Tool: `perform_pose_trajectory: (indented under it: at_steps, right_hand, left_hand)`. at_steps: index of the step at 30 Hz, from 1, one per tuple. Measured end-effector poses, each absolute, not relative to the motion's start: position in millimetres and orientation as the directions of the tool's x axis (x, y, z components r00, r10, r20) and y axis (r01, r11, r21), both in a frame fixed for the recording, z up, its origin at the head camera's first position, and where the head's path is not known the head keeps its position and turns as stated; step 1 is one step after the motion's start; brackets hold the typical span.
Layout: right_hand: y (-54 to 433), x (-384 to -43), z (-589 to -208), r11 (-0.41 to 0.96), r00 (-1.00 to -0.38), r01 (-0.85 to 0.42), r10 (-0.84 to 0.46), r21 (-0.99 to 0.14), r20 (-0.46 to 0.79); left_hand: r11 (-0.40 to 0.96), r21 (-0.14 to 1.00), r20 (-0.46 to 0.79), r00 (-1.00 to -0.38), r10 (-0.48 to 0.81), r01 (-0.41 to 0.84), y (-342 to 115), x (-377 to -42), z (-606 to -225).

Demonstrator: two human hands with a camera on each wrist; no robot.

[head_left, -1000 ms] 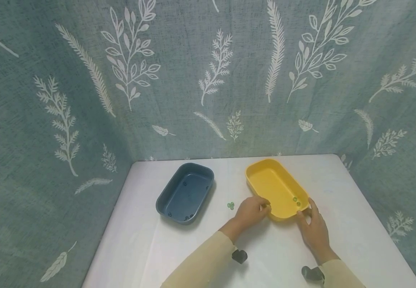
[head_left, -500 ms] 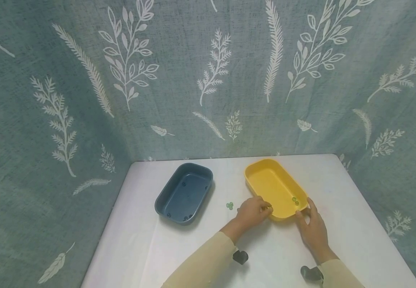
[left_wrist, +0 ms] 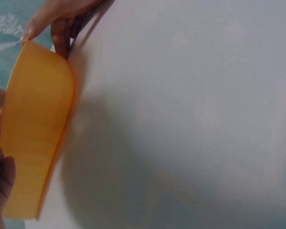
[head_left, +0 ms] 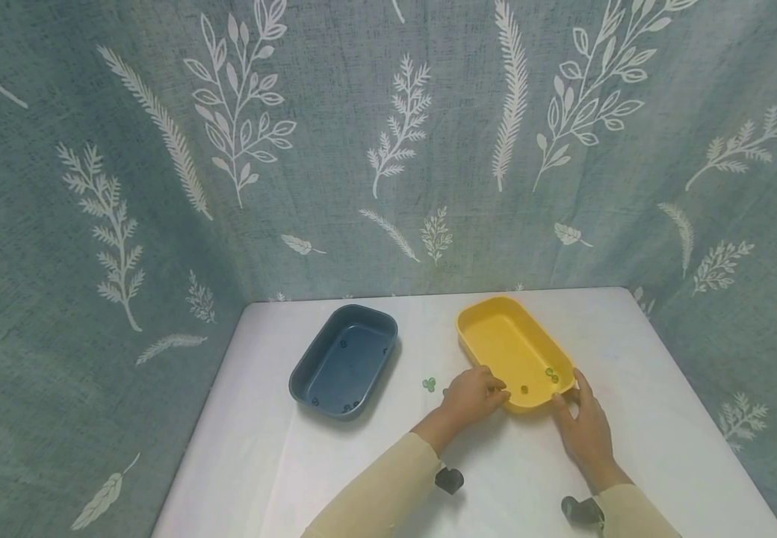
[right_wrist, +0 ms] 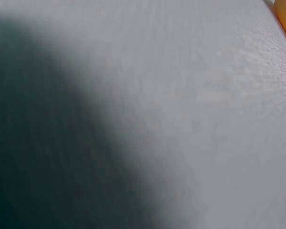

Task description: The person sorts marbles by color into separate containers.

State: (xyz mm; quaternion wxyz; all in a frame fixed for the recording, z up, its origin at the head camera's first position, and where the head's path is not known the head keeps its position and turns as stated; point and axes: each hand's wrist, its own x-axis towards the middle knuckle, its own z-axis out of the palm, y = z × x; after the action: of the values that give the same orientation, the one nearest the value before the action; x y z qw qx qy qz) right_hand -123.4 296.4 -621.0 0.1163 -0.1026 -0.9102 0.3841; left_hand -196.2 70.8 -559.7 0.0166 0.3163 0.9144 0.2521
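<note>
A yellow tray [head_left: 509,344] lies on the right part of the table, with small green round pieces [head_left: 552,374] near its right corner. One darker small piece [head_left: 524,389] lies inside by the near rim. My left hand [head_left: 474,394] is over the near-left rim, thumb and fingertips slightly apart; nothing shows between them in the head view. The left wrist view catches only part of its fingers at the left edge. My right hand [head_left: 585,430] holds the tray's near-right corner, thumb and fingers on either side. The right wrist view shows mostly blurred table, with a tray edge.
A dark blue tray [head_left: 344,366] stands to the left, with several small round pieces in it. Between the trays, small green pieces [head_left: 429,384] lie on the white table [head_left: 240,448], one partly hidden by my left hand. A leaf-patterned curtain [head_left: 335,149] hangs behind.
A small piece has appeared on the yellow tray's floor beside my left fingertips, which have parted. My left hand shifted slightly right earlier. The right hand keeps its hold on the corner.
</note>
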Motion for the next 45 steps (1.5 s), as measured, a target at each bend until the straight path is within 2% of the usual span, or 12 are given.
perform_pose_trajectory:
  at_steps: [5,15,38,45]
  right_hand:
    - [295,-122,-619,0.679,-0.955,0.109,0.274,-0.726,0.114]
    - [297,-123,-621,0.681,-0.954,0.089,0.269,-0.726,0.135]
    - [298,-124,-624,0.684,-0.946,0.072,0.277,-0.726,0.167]
    - [297,-124,-620,0.681,-0.950,0.085,0.276,-0.727,0.147]
  left_hand:
    - [0.671,0.492,0.121,-0.807,0.577,0.554,69,-195,-559]
    - [0.628,0.521,0.208,-0.800,0.562,0.577,48,-199,-564]
    - [0.755,0.478,0.162,-0.890,0.425,0.448,-24,-204,-585]
    - [0.749,0.527,0.157,-0.912,0.380,0.403,-38,-202,-591]
